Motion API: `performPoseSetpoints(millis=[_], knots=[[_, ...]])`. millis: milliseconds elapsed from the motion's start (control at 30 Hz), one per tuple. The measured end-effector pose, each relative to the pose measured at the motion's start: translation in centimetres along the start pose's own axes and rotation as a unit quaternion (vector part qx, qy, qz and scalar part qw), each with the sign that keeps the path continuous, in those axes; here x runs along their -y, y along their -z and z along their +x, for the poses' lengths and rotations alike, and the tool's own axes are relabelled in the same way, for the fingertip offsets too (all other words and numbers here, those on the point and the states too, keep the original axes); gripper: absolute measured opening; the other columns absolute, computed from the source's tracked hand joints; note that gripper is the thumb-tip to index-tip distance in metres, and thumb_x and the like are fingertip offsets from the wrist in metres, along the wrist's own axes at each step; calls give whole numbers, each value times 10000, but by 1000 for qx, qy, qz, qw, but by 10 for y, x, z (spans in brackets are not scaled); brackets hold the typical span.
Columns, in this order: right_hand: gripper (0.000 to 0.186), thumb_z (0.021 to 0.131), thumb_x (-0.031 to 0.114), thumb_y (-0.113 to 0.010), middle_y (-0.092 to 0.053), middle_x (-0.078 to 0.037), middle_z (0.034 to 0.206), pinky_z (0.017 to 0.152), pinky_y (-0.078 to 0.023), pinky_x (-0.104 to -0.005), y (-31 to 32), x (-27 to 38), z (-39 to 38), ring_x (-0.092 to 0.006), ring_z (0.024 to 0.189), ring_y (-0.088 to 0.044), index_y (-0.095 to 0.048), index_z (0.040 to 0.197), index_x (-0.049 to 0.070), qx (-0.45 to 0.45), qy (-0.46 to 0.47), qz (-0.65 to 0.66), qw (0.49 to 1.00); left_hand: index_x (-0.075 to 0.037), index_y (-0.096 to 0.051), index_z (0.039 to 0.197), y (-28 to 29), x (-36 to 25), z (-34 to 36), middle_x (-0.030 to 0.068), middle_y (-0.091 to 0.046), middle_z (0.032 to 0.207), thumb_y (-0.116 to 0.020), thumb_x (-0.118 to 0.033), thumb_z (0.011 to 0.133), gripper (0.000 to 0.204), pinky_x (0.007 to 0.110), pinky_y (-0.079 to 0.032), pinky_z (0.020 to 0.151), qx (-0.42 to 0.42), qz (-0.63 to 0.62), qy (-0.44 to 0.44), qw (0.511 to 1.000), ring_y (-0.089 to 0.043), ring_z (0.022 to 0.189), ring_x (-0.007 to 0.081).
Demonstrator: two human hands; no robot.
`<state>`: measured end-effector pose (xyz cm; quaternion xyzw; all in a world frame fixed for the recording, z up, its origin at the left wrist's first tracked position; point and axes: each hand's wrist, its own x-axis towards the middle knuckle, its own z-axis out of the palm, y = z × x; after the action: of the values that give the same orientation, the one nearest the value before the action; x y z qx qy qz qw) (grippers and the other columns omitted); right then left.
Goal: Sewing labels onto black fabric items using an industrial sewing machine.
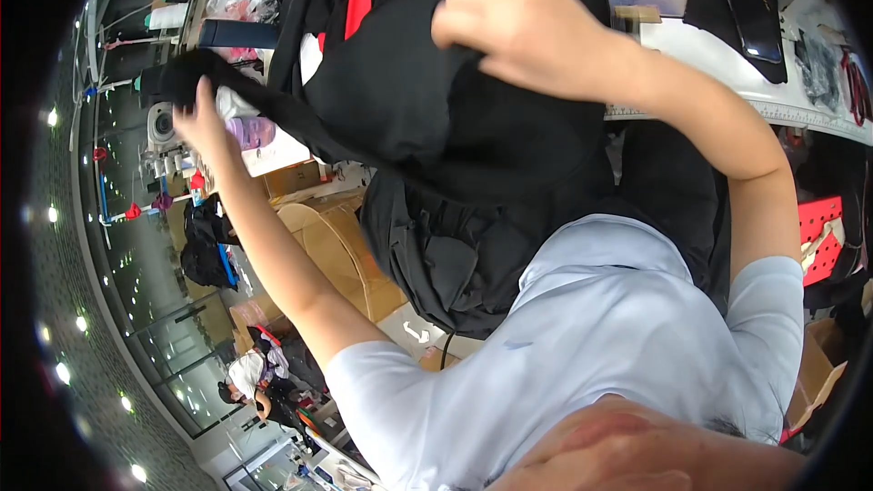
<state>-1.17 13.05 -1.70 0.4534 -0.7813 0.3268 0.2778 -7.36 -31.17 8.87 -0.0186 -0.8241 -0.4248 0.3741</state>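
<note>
My left hand [202, 123] is stretched out to the left, its fingers pinched on a narrow end of black fabric [236, 82] lifted beside the sewing machine parts. My right hand [514, 32], slightly blurred, is curled at the upper part of the wide black fabric piece [382, 100], gripping it with bent fingers. The fabric sags between my hands over the white table edge. More dark cloth with red strips [362, 2] lies behind it, and a large heap of black fabric [436, 255] is below, at my lap.
A ruler [800, 111] runs along the table edge at right, near a black phone [741, 0] and clear bags [814, 68]. A purple container [250, 132] stands at left. Cardboard boxes [323, 241], a red perforated bin [818, 241] and another person [245, 373] are around me.
</note>
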Motion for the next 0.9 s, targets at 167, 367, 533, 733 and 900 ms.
performPoseSetpoints(millis=[167,367,533,733,900], knots=[[375,791,203,-779,-637,-74,1131,970,-467,-412,14,-24,-57,-293,1102,-602,-645,1112,64,144,-100,31,984,-21,-691,1117,-150,-116,-163,118,-696,1090,-699,-202,928,261,337,-480,951,374,31,-33,926,-651,1064,253],[346,914,146,-677,-622,-88,1322,1069,-440,-422,8,-40,-126,-290,1260,-563,-641,1251,79,121,-188,-23,974,-49,-706,1099,-173,-91,-283,98,-681,1166,-765,-175,860,276,508,-466,1027,319,113,-259,904,-643,1124,297],[449,897,136,-701,-549,-78,1413,1094,-428,-427,13,-36,-125,-298,1321,-508,-591,1331,97,108,-196,-13,975,-69,-685,1180,-164,-103,-291,70,-652,1240,-805,-233,825,408,506,-438,1057,358,150,-271,881,-603,1195,283],[529,785,46,-736,-546,-83,1387,1093,-412,-423,-1,-34,-114,-298,1318,-489,-606,1296,85,99,-151,-48,982,-47,-677,1158,-147,-92,-289,72,-661,1197,-801,-204,827,386,449,-498,982,351,164,-338,857,-635,1123,270],[410,740,38,-729,-601,-71,1267,1033,-427,-395,-8,-31,-97,-266,1255,-526,-664,1144,66,49,-96,-79,991,-31,-680,994,-139,-85,-285,90,-715,1041,-749,3,802,206,390,-554,821,300,68,-234,922,-701,913,278]])
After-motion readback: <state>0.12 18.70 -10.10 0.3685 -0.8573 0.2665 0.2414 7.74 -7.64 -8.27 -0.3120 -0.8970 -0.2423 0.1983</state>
